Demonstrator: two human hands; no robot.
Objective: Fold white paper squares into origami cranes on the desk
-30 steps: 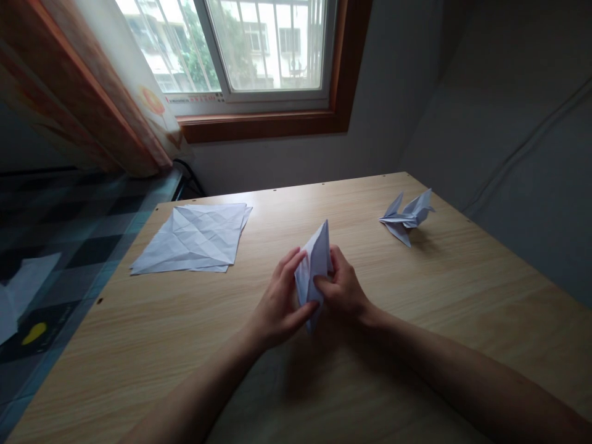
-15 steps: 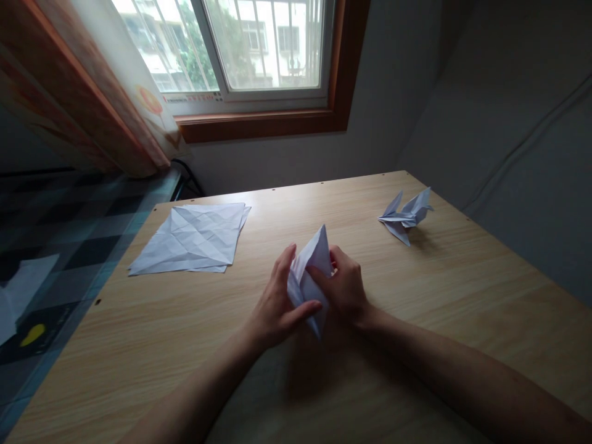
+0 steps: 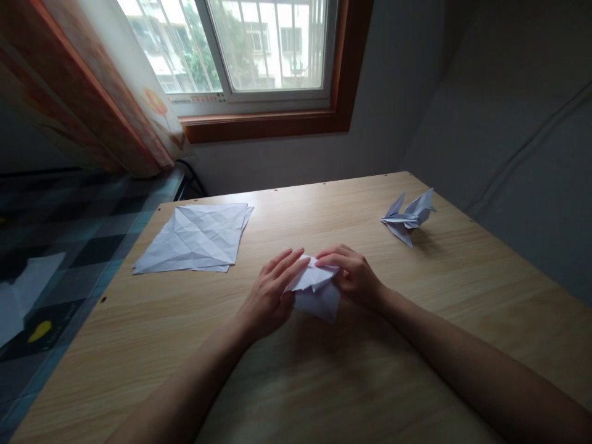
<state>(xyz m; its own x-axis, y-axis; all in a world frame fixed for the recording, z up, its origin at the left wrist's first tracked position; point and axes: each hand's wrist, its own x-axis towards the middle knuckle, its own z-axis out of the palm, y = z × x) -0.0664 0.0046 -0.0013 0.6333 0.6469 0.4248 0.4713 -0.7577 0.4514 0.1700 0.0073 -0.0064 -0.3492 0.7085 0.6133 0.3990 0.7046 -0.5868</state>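
Head: left hand (image 3: 267, 296), right hand (image 3: 355, 274) hold creased, angular white paper (image 3: 312, 282).

The folded paper (image 3: 318, 302) is white, the table (image 3: 148, 324) tan and wood-grained.

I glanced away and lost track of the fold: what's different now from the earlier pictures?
The folded paper no longer stands tall to a point; it sits lower and wider. The right hand has brought its fingers over the paper's top; the left hand lies along its left side. Neither let go. The creased sheets and folded paper figure stayed put.
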